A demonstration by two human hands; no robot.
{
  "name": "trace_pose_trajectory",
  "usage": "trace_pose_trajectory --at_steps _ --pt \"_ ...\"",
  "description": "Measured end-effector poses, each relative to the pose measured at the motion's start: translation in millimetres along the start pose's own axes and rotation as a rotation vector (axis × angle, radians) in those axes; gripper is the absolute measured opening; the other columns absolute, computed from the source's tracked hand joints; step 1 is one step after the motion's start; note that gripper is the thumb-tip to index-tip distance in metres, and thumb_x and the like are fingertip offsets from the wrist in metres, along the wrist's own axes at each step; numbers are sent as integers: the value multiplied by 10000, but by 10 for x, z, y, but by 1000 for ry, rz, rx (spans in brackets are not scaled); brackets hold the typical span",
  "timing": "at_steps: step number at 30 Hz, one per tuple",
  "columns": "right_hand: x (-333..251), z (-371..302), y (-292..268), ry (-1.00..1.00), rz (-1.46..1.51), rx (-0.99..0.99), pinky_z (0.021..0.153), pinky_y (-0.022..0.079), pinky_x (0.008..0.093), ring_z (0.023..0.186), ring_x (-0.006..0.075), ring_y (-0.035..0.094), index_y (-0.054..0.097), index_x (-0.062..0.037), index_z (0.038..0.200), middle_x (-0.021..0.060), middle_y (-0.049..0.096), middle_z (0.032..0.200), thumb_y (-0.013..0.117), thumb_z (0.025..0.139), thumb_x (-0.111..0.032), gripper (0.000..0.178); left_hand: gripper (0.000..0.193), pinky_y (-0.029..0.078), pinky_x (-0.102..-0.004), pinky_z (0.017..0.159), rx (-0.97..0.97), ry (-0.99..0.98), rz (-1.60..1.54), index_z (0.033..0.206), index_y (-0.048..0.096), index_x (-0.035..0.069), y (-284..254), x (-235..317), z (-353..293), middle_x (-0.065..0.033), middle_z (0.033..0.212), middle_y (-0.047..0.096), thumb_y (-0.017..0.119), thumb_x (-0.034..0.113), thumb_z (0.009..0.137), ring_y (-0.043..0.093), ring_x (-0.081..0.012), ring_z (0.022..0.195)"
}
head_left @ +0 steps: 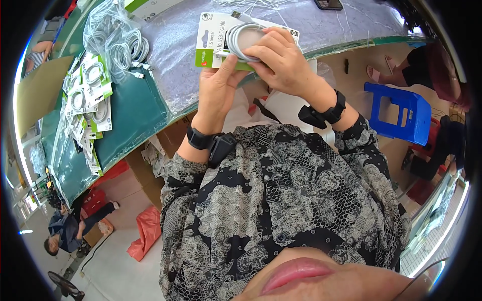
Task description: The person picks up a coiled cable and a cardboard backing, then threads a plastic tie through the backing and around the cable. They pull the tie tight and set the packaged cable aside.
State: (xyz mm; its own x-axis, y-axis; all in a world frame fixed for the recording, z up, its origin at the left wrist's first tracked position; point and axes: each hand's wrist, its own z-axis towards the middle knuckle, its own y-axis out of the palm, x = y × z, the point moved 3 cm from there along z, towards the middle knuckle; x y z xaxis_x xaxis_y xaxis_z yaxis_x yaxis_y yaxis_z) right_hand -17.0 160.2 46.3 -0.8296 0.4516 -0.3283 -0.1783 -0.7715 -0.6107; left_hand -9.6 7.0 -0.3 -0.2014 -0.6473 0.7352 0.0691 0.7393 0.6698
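Note:
Above the table's near edge, my left hand (pixel 219 90) grips a white and green packaging card (pixel 205 31) from below, its thumb near the card's lower edge. A coiled white USB cable (pixel 234 41) lies against the card's front, with its metal plug near the top. My right hand (pixel 285 62) is closed over the right side of the coil, fingers pressing it to the card. Whether the coil is fastened to the card is hidden by my fingers.
Carded cables (pixel 94 73) lie in an overlapping pile on the table's left. Beside them, a clear plastic bag (pixel 100 27) and loose coiled cables (pixel 125 52) sit. Thin white ties and a phone (pixel 329 4) lie on the far side. A blue stool (pixel 401 113) stands right.

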Motion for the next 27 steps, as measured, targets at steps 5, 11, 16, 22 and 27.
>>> trace_pose_trajectory --at_steps 5,11,16,22,27 --pt "-62 0 49 66 -204 -9 956 395 455 840 232 544 605 -69 917 46 563 843 659 715 -54 210 300 544 -377 831 -12 22 -113 1228 491 23 50 -48 -40 -93 1154 586 517 53 930 613 -212 1001" --pt "100 -61 63 -64 -117 -13 969 377 447 970 255 508 597 -79 997 61 552 960 692 692 -96 320 334 530 -402 877 56 82 -52 1258 465 31 25 -61 -64 -93 1173 576 515 52 929 598 -227 1040" --pt "97 30 -5 290 43 162 967 366 428 1046 264 467 581 -94 1101 77 525 1073 707 690 -86 430 361 521 -411 894 31 57 -146 1280 447 39 33 -32 -87 -99 1196 563 511 43 925 586 -233 1063" --pt "100 -4 48 249 -102 40 908 344 355 1050 243 468 578 -132 1156 73 528 1111 748 670 -124 516 380 514 -410 907 102 48 -99 1285 437 29 -20 -113 -78 -97 1188 567 505 11 912 588 -234 1052" --pt "-24 -42 4 143 -109 103 889 336 339 946 221 527 634 -141 1060 25 592 958 733 693 -123 381 368 517 -399 902 112 34 -139 1272 439 17 -48 -128 -75 -104 1170 574 507 9 911 594 -231 1037"
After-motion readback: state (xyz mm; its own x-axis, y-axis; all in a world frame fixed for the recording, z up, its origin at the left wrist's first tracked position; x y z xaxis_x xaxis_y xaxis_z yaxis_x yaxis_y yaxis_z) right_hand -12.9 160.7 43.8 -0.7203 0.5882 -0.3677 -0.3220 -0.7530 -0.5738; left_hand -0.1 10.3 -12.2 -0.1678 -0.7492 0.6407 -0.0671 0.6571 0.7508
